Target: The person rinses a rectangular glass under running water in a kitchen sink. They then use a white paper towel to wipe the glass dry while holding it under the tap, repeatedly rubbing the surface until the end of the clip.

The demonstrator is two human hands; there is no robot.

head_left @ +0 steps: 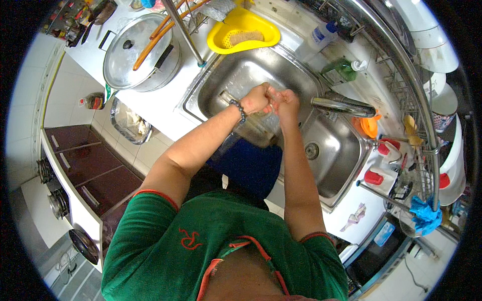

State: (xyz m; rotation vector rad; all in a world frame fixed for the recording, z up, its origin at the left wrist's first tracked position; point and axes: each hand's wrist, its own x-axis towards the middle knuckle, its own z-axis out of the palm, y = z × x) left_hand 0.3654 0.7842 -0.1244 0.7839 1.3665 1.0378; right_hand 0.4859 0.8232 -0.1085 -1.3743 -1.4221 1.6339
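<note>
Both my hands are together over the left basin [236, 70] of a steel double sink. My left hand [256, 99], with a dark bead bracelet [238, 111] on its wrist, has its fingers curled against the right. My right hand [287, 104] is also closed, its fingers bent in toward the left. A small pale or clear bit shows between the fingertips, too small to name. Under my wrists lies a clear, shiny object in the basin, mostly hidden by the left forearm. The steel faucet [344, 104] stands just right of my right hand.
A yellow strainer [216, 37] holding a brown scrub pad [246, 37] sits on the far sink rim. A lidded pot [120, 62] stands on the left counter. A green pump bottle [340, 71] is behind the faucet. A metal rack [427, 115] curves along the right.
</note>
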